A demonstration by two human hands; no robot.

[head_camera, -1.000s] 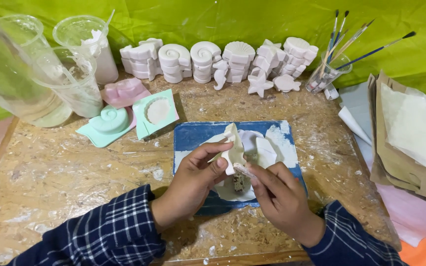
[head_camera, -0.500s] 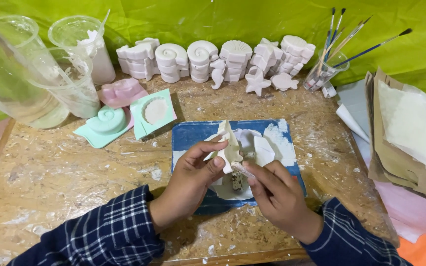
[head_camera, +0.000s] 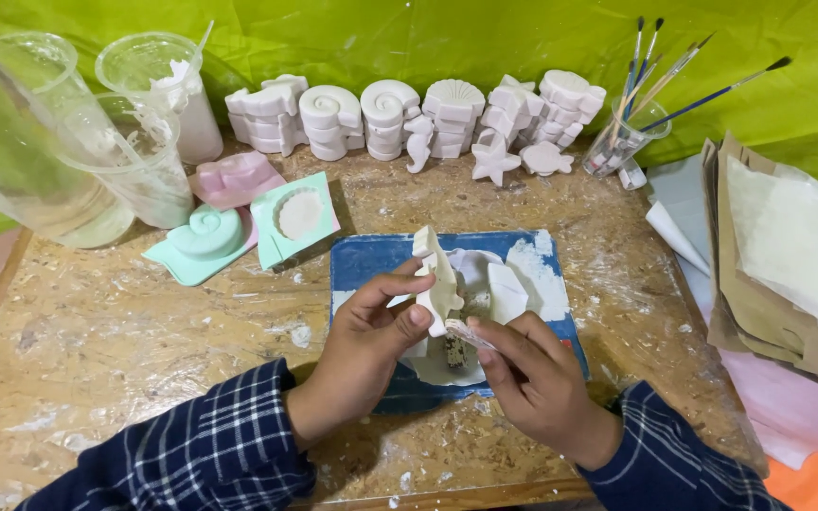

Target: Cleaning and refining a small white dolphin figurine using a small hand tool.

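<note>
Left hand closes its grip on a white plaster figure above a blue tray, while right hand pinches a small tool against it.

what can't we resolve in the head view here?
- Small tool under the right hand: mostly covered by its fingers.
- Underside of the white plaster cast: blocked by the left hand.
- Clear cup at far left: cut off by the frame edge.

matt white plaster cast; rough chipboard table; clear plastic cups; glossy green cloth backdrop.
</note>
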